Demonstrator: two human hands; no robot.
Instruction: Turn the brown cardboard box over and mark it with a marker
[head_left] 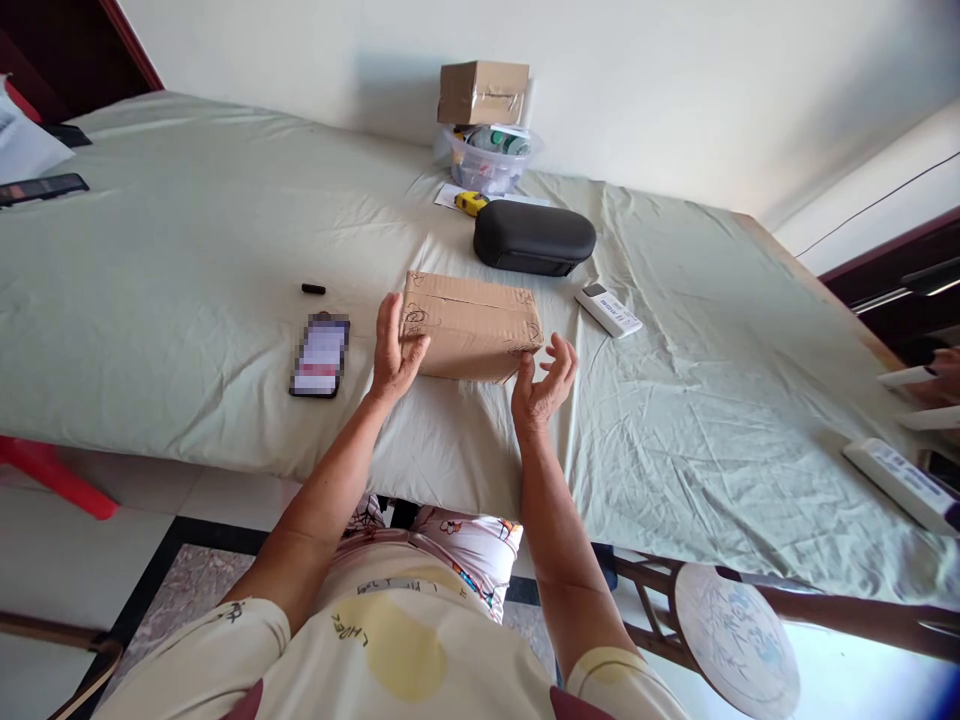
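A closed brown cardboard box (469, 325) with dark scribbles at its corners rests on the cloth-covered table before me. My left hand (396, 350) is at its left end, fingers along the side and thumb across the front corner. At the right front corner is my right hand (544, 385), its fingers spread and curved away from the box; its thumb is close to the corner, and I cannot tell whether it touches.
Behind the box lie a black hard case (534, 236), a yellow tape measure (471, 203) and a clear tub (487, 165) topped by another carton (484, 92). A white device (609, 310) is to the right, a phone (320, 355) to the left. A person's hand (946, 370) shows far right.
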